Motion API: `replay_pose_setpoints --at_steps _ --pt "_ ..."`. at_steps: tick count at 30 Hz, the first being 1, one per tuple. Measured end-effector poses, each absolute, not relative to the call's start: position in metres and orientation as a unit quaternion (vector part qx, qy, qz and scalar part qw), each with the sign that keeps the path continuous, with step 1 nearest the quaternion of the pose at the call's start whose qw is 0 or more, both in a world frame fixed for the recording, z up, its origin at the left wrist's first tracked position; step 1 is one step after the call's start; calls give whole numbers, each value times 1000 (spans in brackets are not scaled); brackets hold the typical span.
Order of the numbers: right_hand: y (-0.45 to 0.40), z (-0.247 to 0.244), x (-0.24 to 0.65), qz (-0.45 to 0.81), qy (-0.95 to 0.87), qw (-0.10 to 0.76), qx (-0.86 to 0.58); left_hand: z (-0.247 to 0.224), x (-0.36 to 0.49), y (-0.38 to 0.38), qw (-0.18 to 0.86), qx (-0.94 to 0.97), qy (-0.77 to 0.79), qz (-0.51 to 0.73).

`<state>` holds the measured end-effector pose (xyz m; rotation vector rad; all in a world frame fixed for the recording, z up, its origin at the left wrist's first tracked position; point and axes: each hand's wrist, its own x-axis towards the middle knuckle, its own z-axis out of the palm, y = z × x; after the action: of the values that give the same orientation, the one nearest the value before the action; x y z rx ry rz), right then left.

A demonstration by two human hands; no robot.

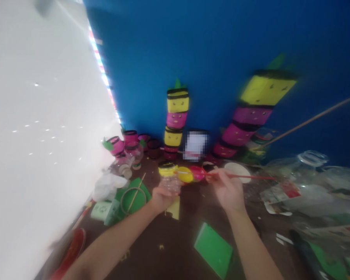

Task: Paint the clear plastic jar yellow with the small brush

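My left hand [162, 197] is wrapped round a small clear plastic bottle piece [171, 183], whose upper part has a yellow band and a dark rim. Pinched in my right hand [228, 190] is a long red paintbrush [251, 177], held level. Its tip reaches the yellow band; blur hides whether it touches. Just behind and between the hands are a round of yellow paint [185, 175] and a round of pink paint [197, 173]. A white round lid or dish [237, 172] lies beyond my right hand.
Painted stacks of yellow and pink containers [176, 116] stand against the blue wall [151, 50]. Clear plastic bottles [312, 186] crowd the right side. A green sheet [213, 249] lies in front; a ring of tape [133, 201] and a white bag [109, 186] are at left.
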<state>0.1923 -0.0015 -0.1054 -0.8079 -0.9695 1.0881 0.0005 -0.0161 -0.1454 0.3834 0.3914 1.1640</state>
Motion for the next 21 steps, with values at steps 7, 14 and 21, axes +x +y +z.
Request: replay_pose_setpoints --at_steps 7,14,21 --pt "-1 -104 198 461 -422 696 -354 -145 -3 -15 812 156 178 534" --pt "-2 -104 190 477 -425 682 -357 -147 -3 -15 808 155 170 542" --pt "-1 -104 196 454 -426 694 -361 -150 -3 -15 814 147 170 535"
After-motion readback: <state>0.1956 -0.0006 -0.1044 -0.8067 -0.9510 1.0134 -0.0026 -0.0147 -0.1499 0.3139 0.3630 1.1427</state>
